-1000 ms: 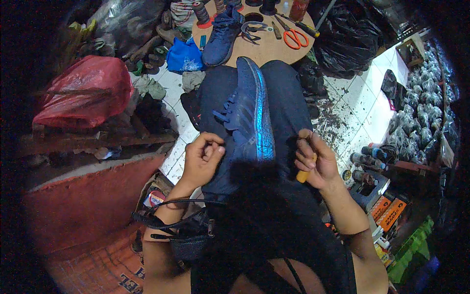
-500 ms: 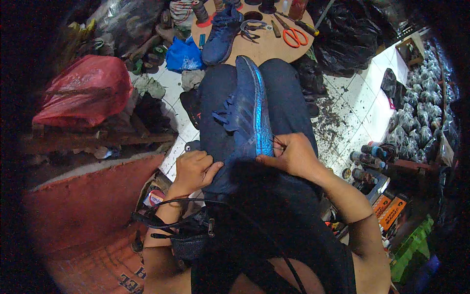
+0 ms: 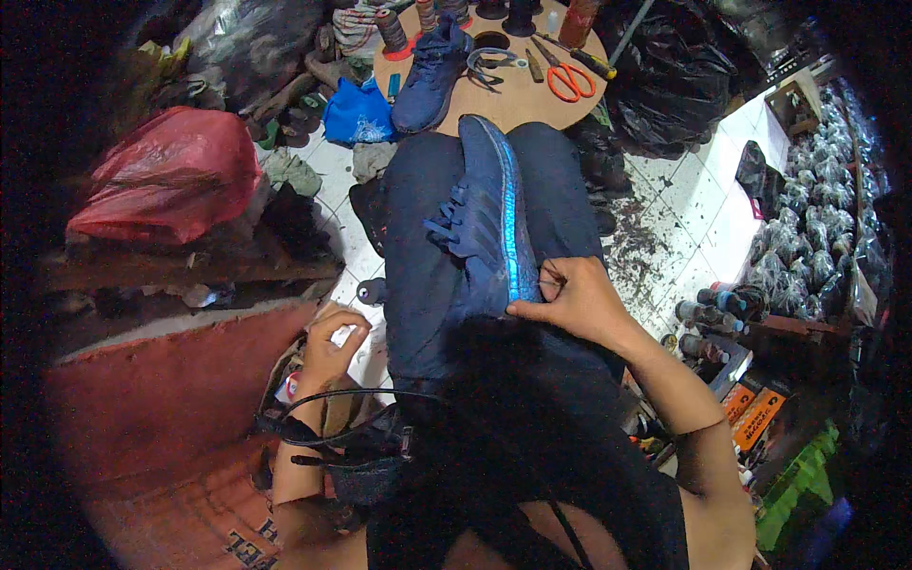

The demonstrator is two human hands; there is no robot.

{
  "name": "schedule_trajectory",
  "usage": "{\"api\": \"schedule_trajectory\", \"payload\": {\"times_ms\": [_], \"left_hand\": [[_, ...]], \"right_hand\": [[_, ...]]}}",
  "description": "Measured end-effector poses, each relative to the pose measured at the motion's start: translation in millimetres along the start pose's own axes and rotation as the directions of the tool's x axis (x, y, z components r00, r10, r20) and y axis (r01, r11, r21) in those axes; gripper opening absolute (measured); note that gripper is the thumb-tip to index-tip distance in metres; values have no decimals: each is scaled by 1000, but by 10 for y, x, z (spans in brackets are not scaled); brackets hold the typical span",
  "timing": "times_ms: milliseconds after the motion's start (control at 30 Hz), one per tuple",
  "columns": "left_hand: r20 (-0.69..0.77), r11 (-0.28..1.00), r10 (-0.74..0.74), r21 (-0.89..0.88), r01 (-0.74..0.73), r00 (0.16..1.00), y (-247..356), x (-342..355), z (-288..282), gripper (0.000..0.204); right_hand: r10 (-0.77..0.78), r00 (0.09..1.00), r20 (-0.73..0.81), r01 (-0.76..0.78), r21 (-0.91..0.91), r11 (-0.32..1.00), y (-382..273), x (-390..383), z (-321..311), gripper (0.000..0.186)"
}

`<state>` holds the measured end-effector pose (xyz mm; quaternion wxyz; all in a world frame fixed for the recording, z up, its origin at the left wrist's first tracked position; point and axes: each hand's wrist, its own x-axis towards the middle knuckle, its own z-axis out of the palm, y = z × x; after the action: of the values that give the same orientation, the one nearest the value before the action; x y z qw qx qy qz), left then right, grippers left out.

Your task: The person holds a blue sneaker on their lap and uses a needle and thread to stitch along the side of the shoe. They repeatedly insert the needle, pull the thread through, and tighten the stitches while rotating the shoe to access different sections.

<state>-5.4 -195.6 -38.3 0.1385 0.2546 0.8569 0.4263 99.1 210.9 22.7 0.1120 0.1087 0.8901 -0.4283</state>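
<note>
A navy sneaker [image 3: 484,218] with a shiny blue stripe along its sole lies sideways on my dark-trousered thighs, toe away from me. My right hand [image 3: 551,294] is closed at its heel, thumb pressed on the sole edge; its curled fingertips are partly hidden. Beside my left thigh, my left hand [image 3: 337,337] is off the shoe with fingers curled; whatever it may hold cannot be made out. Just beyond my knees, a second navy sneaker [image 3: 427,85] stands on a round wooden table [image 3: 494,114], near orange-handled scissors [image 3: 570,82].
Thread spools [image 3: 391,28] sit on the table. A red plastic bag [image 3: 161,171] is at left, a blue bag [image 3: 356,109] left of the table, black bags [image 3: 670,81] beyond it. Small bagged items [image 3: 798,218] crowd the right, above bottles [image 3: 703,309] and orange boxes [image 3: 755,413].
My right hand has moved inward onto the shoe's heel; the yellow handle seen in it earlier is out of sight. My left hand has moved left and down, away from my thigh.
</note>
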Motion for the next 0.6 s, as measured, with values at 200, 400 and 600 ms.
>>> {"api": "schedule_trajectory", "payload": {"times_ms": [200,400,600], "left_hand": [[220,382,245,-917,115,944,764,470,141,20],[319,841,466,132,-525,825,1117,1154,920,8],[320,903,416,-36,-428,851,1255,1476,924,9]], "right_hand": [[25,993,-116,-12,115,993,88,-110,-12,51],[57,986,-158,-12,272,962,230,-245,73,45],[91,952,-291,96,568,817,192,-144,93,44]]}}
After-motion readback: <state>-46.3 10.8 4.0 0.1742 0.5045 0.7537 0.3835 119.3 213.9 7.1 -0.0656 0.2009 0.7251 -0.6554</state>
